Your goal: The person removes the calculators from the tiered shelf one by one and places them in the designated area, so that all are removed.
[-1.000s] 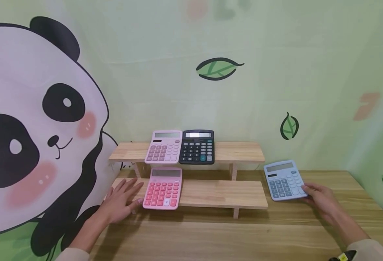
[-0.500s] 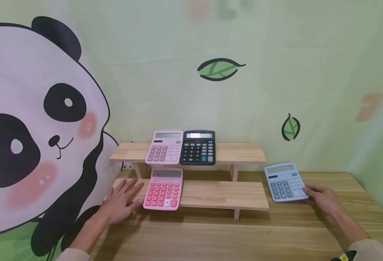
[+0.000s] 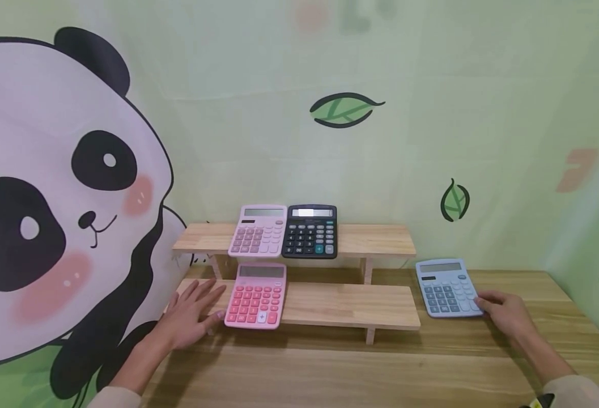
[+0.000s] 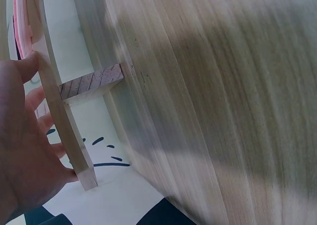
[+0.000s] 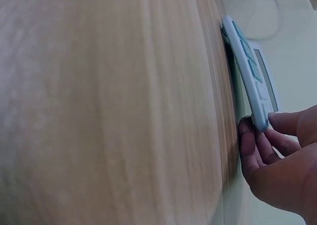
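Note:
A blue calculator (image 3: 444, 288) lies on the wooden table (image 3: 330, 374), to the right of a two-tier wooden shelf. My right hand (image 3: 503, 311) pinches its near right corner. The right wrist view shows the thumb on top of the blue calculator (image 5: 247, 71) and the fingers (image 5: 252, 145) under its edge. My left hand (image 3: 194, 309) rests flat, fingers spread, on the left end of the lower shelf (image 3: 340, 303), beside a coral-pink calculator (image 3: 255, 294). In the left wrist view the left hand (image 4: 25, 150) lies against the shelf board (image 4: 59, 116).
On the upper shelf (image 3: 376, 238) a pale pink calculator (image 3: 256, 231) and a black calculator (image 3: 310, 232) stand side by side. A panda and leaf backdrop closes off the back and left. Bare shelf board runs right of the calculators on both tiers.
The blue calculator and my right hand have sunk slightly toward the table. My left hand has stayed on the lower shelf.

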{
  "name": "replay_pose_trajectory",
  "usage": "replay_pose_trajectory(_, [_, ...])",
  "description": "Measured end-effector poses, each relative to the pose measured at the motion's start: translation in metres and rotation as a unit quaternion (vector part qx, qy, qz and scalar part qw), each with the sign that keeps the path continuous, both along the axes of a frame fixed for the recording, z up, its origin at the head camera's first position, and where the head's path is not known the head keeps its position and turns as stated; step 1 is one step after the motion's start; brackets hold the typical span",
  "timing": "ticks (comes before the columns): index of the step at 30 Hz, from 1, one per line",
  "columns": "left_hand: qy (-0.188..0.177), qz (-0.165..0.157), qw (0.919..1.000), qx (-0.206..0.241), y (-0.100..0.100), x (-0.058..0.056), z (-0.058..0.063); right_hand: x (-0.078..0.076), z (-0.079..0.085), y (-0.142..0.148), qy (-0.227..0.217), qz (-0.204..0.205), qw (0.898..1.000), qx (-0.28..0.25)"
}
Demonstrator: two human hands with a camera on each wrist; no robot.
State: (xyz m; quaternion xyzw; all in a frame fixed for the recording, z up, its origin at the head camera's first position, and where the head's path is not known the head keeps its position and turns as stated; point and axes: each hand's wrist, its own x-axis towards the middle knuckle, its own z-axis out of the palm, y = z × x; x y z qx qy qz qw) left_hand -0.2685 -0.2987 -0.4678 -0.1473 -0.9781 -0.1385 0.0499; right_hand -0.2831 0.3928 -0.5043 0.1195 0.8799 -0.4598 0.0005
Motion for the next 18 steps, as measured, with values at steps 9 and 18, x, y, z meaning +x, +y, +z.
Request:
replay_pose_trajectory(9, [-0.002,0.0,1.0,-0.001,0.0005,-0.0003,-0.0003,0.002,-0.0004,0.0011,0.007,0.006,1.0,0.003])
replay_pose_trajectory(18, [-0.003,0.003,1.0,-0.006,-0.0005,-0.0019,-0.001,0.0044,0.0011,0.0018,0.01,0.003,1.0,0.003])
